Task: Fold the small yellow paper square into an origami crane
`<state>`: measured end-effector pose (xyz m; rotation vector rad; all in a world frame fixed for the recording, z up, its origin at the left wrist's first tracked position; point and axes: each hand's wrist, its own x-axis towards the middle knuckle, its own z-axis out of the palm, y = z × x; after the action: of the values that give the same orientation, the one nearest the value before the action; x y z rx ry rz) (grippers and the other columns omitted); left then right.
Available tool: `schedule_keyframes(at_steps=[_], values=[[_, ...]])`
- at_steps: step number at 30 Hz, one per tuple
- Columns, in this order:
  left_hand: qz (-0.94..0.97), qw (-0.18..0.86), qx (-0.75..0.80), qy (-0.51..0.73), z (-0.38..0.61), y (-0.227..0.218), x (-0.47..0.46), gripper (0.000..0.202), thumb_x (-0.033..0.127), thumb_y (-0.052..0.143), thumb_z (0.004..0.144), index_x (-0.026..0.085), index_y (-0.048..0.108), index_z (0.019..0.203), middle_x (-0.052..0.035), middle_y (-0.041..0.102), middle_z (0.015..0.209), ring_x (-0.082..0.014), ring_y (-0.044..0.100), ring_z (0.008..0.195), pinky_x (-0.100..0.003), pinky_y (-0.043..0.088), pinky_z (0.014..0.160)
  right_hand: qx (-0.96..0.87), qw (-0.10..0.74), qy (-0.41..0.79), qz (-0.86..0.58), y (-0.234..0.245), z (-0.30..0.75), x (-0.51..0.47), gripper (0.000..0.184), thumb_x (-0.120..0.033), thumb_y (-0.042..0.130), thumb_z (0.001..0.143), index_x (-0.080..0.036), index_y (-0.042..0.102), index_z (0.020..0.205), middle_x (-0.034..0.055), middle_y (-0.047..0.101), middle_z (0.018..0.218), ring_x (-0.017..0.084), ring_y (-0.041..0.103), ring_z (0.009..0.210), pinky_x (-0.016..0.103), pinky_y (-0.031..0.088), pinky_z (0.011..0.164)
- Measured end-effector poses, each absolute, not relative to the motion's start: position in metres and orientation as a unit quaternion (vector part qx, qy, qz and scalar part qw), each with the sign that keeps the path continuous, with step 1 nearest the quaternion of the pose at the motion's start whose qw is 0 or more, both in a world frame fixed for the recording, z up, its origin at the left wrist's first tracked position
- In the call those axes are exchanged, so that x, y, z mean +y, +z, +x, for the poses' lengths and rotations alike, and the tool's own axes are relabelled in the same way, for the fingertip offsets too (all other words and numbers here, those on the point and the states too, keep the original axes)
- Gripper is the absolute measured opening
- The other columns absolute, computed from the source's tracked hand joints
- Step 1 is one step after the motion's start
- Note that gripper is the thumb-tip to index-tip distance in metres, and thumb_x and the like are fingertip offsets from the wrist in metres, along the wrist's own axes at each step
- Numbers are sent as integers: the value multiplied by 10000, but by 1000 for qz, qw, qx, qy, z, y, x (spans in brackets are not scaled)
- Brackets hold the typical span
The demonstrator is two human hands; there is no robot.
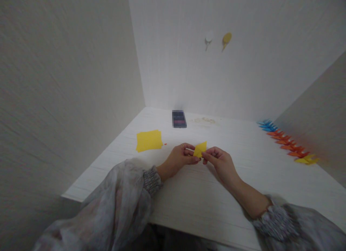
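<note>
A small folded piece of yellow paper [200,148] is held up between both hands, just above the white table. My left hand [180,158] pinches its left and lower edge, thumb in front and fingers behind. From the other side, my right hand [220,162] grips the lower right edge between thumb and fingertips. The paper has a roughly diamond-like outline; its finer folds are too small to make out. To the left of my left hand lies a stack of yellow paper sheets [149,140], with a tiny orange scrap [165,144] beside it.
A dark, blurred flat object [179,119] lies by the back wall. Along the right wall runs a row of folded paper figures, blue [267,125], orange [288,142] and yellow [306,159]. A white hook [208,37] and a yellow hook [227,38] are on the back wall.
</note>
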<state>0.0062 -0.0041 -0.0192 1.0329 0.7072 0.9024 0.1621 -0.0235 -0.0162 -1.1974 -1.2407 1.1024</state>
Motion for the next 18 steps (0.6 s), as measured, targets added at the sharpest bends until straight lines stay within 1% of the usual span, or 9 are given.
schedule_keyframes(at_steps=[4, 7, 9, 11, 13, 18], values=[[465, 725, 295, 414, 7, -21, -3, 386, 144, 702, 555, 125, 481, 871, -59, 642, 783, -142, 619, 721, -283, 478, 705, -514, 533, 450, -499, -16, 164, -23, 153, -283, 630, 650, -157, 548, 621, -11, 584, 481, 105, 518, 475, 235, 382, 524], [440, 742, 284, 418, 6, -20, -3, 329, 209, 664, 620, 123, 479, 879, -62, 633, 786, -151, 617, 762, -309, 468, 763, -513, 549, 433, -499, -18, 167, -23, 159, -294, 634, 649, -157, 554, 630, -11, 591, 495, 105, 521, 481, 238, 386, 539], [423, 748, 303, 412, 6, -17, -3, 275, 275, 605, 683, 122, 479, 874, -70, 628, 763, -159, 622, 748, -311, 483, 736, -510, 557, 422, -501, -18, 168, -22, 163, -299, 633, 650, -156, 557, 634, -9, 593, 501, 105, 522, 485, 241, 389, 550], [421, 747, 330, 394, 5, -14, -4, 261, 309, 566, 714, 122, 481, 875, -79, 627, 739, -163, 628, 703, -298, 500, 674, -508, 563, 416, -502, -18, 168, -22, 163, -300, 630, 653, -156, 556, 634, -10, 589, 500, 106, 522, 488, 244, 391, 559], [433, 745, 339, 378, 3, -12, -5, 270, 294, 577, 707, 124, 481, 894, -85, 632, 726, -158, 629, 668, -285, 503, 640, -507, 567, 415, -499, -17, 168, -23, 154, -294, 628, 655, -159, 556, 635, -14, 585, 500, 104, 519, 488, 243, 390, 559], [448, 739, 331, 380, 2, -13, -6, 327, 223, 634, 657, 126, 472, 924, -82, 645, 718, -155, 627, 662, -289, 502, 651, -507, 558, 416, -508, -14, 165, -25, 141, -281, 628, 653, -164, 555, 628, -16, 584, 495, 103, 513, 482, 240, 383, 547]])
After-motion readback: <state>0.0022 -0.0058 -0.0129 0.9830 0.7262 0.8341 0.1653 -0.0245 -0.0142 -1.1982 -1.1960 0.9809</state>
